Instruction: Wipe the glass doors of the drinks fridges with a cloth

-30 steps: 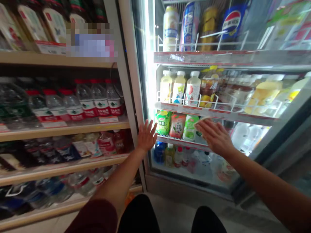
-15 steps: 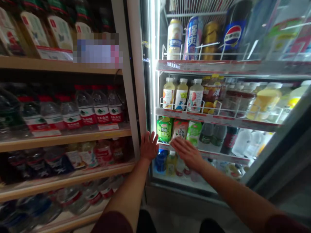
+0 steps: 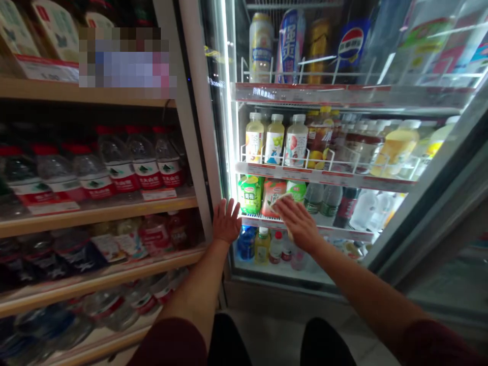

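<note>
My left hand [image 3: 226, 221] lies flat and open, fingers spread, against the left edge of a lit drinks fridge [image 3: 206, 132]. My right hand [image 3: 299, 222] presses a small pale cloth [image 3: 277, 200] against the fridge's glass front, fingers stretched over it. Behind the glass by that hand stand a green bottle [image 3: 249, 194] and a pink-labelled bottle [image 3: 270, 192] on a wire shelf. Both forearms reach forward from dark red sleeves.
Wooden shelves [image 3: 99, 213] on the left carry rows of red-capped water bottles [image 3: 145, 162]. The fridge's upper shelves hold juice bottles [image 3: 274, 140] and large soda bottles [image 3: 348, 46]. A dark door frame [image 3: 438, 198] slants down the right side. My knees show at the bottom.
My right hand has slid left along the glass with the cloth, from the shelf's middle toward the green bottle. My left hand stayed near the fridge's left edge.
</note>
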`<state>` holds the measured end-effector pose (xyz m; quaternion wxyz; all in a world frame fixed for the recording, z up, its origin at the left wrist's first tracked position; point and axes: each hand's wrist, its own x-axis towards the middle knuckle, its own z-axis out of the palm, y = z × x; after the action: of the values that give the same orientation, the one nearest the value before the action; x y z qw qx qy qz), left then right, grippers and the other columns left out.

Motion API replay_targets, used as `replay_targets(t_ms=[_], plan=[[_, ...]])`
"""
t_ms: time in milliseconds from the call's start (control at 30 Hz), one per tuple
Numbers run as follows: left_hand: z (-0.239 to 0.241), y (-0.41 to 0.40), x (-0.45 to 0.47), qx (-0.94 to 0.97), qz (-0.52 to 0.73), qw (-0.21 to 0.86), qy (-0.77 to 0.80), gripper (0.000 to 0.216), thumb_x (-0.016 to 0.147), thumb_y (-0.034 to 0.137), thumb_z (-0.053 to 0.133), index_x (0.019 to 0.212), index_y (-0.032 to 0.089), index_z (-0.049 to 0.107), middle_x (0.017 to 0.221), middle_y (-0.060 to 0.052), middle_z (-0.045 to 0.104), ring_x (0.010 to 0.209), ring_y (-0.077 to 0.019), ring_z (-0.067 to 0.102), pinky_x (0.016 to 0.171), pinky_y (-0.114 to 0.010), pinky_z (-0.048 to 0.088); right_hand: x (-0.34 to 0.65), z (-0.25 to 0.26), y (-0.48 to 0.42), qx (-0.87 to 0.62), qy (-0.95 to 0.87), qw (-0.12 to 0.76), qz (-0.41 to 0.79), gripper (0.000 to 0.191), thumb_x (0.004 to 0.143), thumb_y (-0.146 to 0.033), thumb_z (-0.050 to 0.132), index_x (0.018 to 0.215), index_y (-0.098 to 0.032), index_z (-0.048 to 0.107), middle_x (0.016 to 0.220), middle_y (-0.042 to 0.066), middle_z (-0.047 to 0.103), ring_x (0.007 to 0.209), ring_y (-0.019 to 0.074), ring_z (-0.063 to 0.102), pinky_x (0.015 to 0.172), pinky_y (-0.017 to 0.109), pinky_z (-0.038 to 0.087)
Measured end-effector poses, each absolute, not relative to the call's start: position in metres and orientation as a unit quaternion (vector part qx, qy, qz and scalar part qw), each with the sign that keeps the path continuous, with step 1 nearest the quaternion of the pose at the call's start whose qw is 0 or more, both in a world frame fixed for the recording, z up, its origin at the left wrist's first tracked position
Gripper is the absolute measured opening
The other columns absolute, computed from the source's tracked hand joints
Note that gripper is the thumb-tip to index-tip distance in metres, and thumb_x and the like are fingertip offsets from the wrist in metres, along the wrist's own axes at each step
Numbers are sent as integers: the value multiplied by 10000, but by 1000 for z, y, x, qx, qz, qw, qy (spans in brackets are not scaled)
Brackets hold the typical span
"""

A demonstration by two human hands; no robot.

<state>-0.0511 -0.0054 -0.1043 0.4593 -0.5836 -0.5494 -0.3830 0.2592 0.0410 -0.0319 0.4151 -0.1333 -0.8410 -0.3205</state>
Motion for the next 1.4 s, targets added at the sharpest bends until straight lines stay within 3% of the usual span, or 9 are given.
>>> replay_targets(t_ms=[100,267,500,700,900,1100,1300,1400], plan=[[-98,-13,-42,-579,-390,473,-538,559,1061,345,433,1606,222,434,1612,-129,493,1648,-255,148,1354,-543,122,274,-25,42,-173,-805,464,-328,658,1009,-60,459,1652,-165,368,1596,66,526,1620,194,286,1371,397,177],[-67,-26,-22,-578,-407,480,-519,569,1055,323,484,1611,223,424,1628,-153,459,1636,-278,203,1334,-544,199,289,-51,37,-27,-876,338,-343,562,1057,-103,375,1608,-181,449,1565,9,566,1458,138,537,1291,303,355],[-18,5,-6,-606,-424,452,-499,590,1071,373,425,1637,203,408,1685,-129,382,1656,-270,52,1354,-560,24,281,-3,46,-228,-749,539,-310,740,1003,-52,478,1694,-196,254,1635,70,469,1641,195,215,1371,412,195],[-22,10,-7,-602,-419,432,-524,602,1071,414,413,1640,215,408,1700,-104,358,1655,-265,41,1354,-563,-15,274,-52,35,-45,-860,393,-323,572,1068,-123,401,1638,-166,393,1568,19,559,1558,136,407,1344,313,287],[-21,7,-6,-603,-430,409,-533,611,1052,390,442,1638,217,418,1696,-110,362,1652,-291,74,1352,-591,10,264,-24,42,-199,-796,504,-270,753,1002,-44,423,1705,-205,203,1629,66,477,1624,199,270,1371,419,224],[-21,8,-6,-604,-427,413,-531,596,1056,400,434,1616,197,451,1685,-123,383,1653,-282,56,1352,-581,-8,256,-46,38,-36,-878,371,-301,584,1027,-89,445,1608,-155,452,1604,54,514,1536,166,449,1300,334,380],[-21,8,-5,-604,-428,417,-527,581,1077,427,389,1585,163,489,1683,-132,385,1655,-271,14,1350,-563,-26,262,-17,40,-192,-793,510,-272,729,995,-27,444,1687,-180,276,1630,66,479,1639,185,220,1377,406,198],[-21,8,-5,-604,-424,411,-535,582,1088,447,361,1571,156,503,1689,-127,377,1655,-266,6,1347,-559,-35,261,-35,40,-136,-820,474,-291,682,1014,-57,452,1673,-176,320,1602,64,517,1601,177,332,1354,371,262]])
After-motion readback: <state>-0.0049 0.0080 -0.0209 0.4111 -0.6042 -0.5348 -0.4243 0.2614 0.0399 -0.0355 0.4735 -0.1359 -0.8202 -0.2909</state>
